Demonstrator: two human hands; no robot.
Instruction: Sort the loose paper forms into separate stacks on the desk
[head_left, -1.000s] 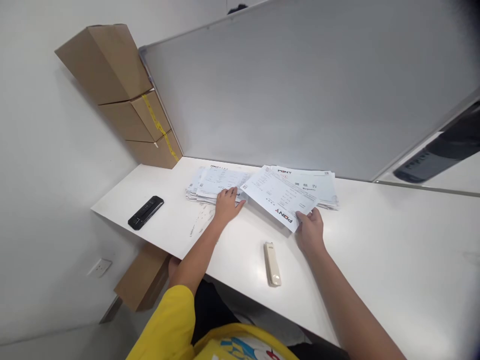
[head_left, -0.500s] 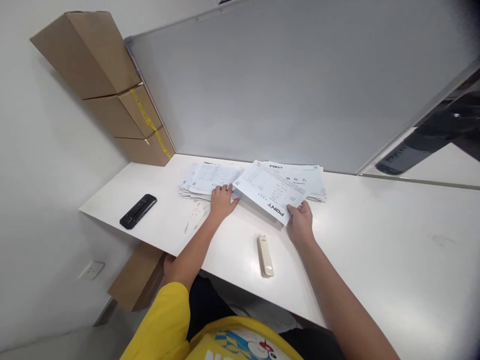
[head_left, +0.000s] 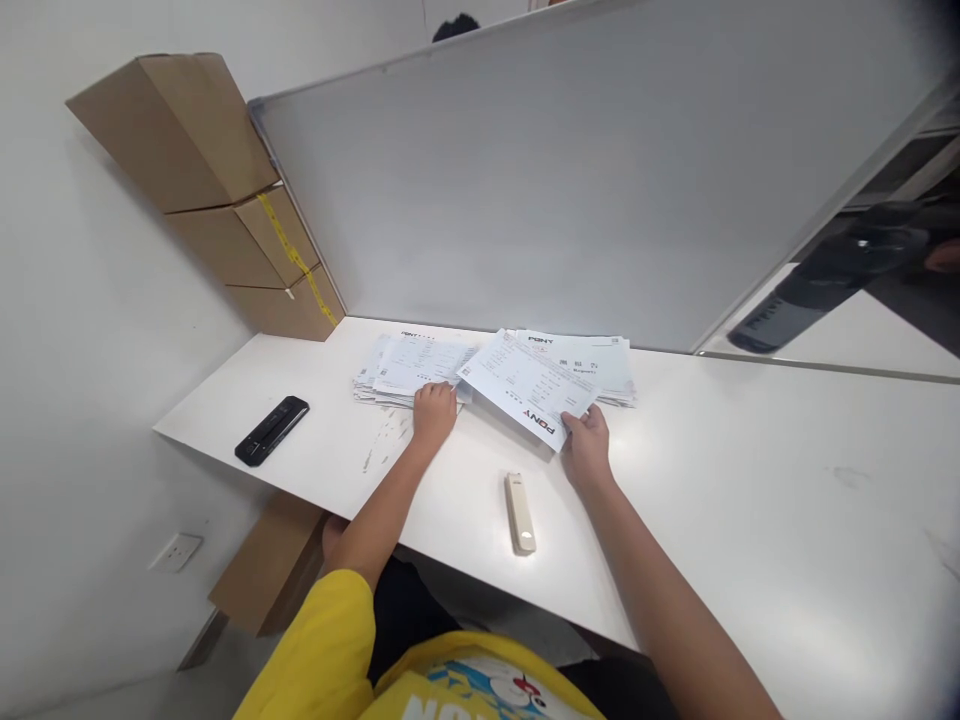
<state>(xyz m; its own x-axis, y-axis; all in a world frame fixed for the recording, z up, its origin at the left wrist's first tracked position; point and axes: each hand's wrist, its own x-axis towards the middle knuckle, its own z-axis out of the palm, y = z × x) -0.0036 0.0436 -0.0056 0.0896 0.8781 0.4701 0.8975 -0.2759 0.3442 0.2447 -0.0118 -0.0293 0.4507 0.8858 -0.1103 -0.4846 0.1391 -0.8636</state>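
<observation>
My right hand (head_left: 586, 445) is closed on the near right corner of a printed paper sheet (head_left: 517, 380) marked "PONY". The sheet is tilted, its far part over the right stack of papers (head_left: 600, 362). My left hand (head_left: 435, 412) is at the near right edge of the left stack of papers (head_left: 420, 362), its fingers bent over the edge and closed on the sheets there. The thumb is hidden. A cream stapler (head_left: 520, 515) lies on the white table (head_left: 712, 480) between my forearms.
A black phone (head_left: 271, 430) lies on the table's left side. Cardboard boxes (head_left: 202, 130) are piled in the back left corner, beside a grey partition (head_left: 480, 200). Another box (head_left: 266, 565) is under the table. A dark bottle (head_left: 817, 285) shows beyond the partition at right.
The fingers of my left hand have curled in at the stack's edge, and its thumb has gone out of sight. My right hand keeps the sheet. The whole view has shifted slightly.
</observation>
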